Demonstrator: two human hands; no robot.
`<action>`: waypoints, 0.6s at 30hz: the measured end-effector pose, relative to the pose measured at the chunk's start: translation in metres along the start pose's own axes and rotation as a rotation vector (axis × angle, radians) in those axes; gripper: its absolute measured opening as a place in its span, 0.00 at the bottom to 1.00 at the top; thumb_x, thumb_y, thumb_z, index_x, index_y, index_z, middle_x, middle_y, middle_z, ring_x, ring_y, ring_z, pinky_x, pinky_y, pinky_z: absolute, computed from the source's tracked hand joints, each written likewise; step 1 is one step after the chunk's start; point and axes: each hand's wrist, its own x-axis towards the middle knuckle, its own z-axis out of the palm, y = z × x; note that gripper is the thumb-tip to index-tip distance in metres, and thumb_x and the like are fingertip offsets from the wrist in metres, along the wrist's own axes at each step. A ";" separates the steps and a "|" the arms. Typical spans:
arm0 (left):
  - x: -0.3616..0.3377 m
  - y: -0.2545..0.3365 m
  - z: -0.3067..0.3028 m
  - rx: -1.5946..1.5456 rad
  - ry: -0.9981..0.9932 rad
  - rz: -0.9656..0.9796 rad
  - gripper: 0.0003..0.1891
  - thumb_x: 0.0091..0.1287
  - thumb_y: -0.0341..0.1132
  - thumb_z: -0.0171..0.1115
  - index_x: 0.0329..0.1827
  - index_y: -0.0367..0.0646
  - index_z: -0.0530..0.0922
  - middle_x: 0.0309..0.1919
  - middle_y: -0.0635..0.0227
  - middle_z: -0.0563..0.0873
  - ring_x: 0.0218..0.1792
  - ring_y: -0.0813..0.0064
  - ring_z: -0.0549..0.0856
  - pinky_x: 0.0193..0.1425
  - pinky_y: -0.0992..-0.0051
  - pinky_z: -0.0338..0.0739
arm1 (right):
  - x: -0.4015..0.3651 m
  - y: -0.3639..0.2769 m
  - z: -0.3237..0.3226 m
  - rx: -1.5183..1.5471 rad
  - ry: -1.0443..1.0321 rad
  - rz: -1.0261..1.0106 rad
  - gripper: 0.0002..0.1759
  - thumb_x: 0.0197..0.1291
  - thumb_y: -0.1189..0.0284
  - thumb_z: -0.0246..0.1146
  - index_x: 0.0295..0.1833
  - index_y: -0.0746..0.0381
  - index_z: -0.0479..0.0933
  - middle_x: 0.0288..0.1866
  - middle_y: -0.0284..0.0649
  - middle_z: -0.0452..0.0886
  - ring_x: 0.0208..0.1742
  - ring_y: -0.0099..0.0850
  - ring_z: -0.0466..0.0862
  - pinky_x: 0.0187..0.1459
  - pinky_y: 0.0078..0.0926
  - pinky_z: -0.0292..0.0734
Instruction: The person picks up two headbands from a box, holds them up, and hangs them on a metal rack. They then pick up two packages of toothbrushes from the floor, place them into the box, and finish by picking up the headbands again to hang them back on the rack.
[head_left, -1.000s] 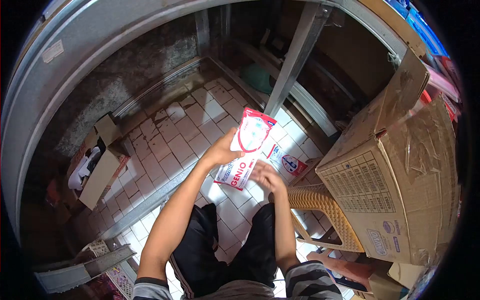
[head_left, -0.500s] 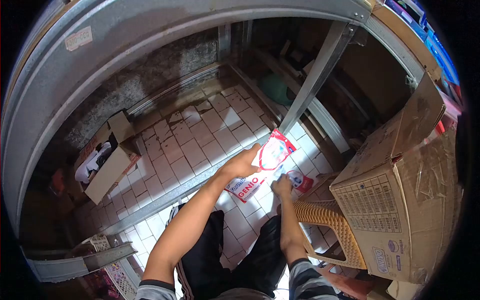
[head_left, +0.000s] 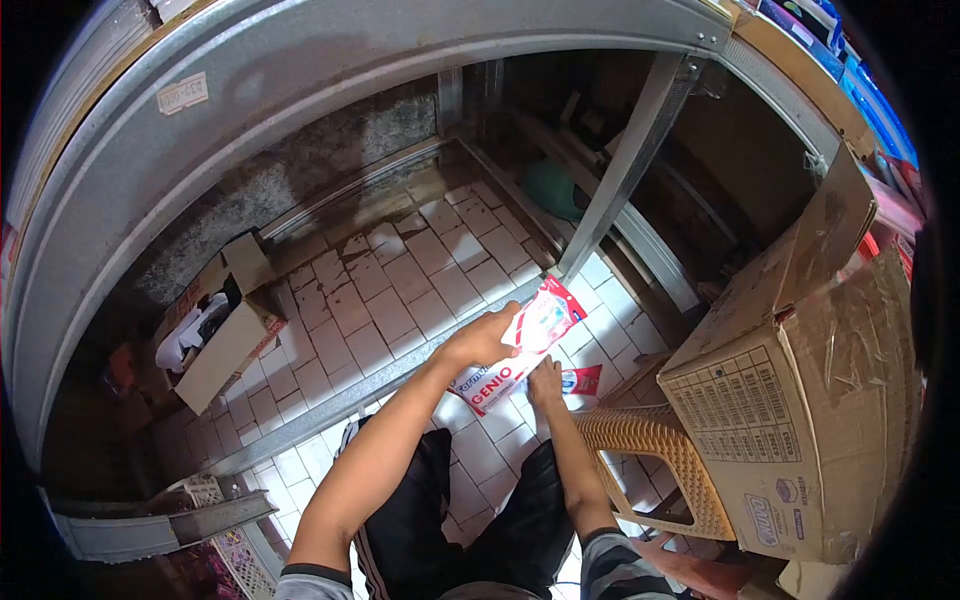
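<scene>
My left hand (head_left: 487,337) is closed on a red-and-white plastic packet (head_left: 545,318), thumb on its near face. Red "GENIO" lettering shows at the packet's lower left, beside my wrist. Just below and to the right, my right hand (head_left: 545,385) has its fingers closed at the left end of a second red-and-white packet (head_left: 583,381). Its fingertips come up against the first packet, and part of the second one is hidden behind them. Both packets are above the tiled floor (head_left: 490,455).
A metal frame rail (head_left: 370,385) crosses the floor in front of me, joined to an upright post (head_left: 630,165). On the right, a large cardboard box (head_left: 770,400) rests by a tan plastic stool (head_left: 650,445). An open carton (head_left: 225,325) with items lies left.
My right hand and the second packet have shifted left and slightly down, closer to the first packet. My left hand has kept its grip, with its packet tilting slightly.
</scene>
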 end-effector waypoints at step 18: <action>-0.002 -0.002 -0.003 -0.065 0.053 -0.054 0.35 0.58 0.31 0.72 0.67 0.39 0.63 0.52 0.43 0.83 0.57 0.49 0.82 0.61 0.61 0.74 | -0.022 -0.046 -0.016 0.550 0.518 0.908 0.18 0.46 0.89 0.60 0.39 0.59 0.85 0.61 0.64 0.72 0.58 0.51 0.76 0.60 0.44 0.70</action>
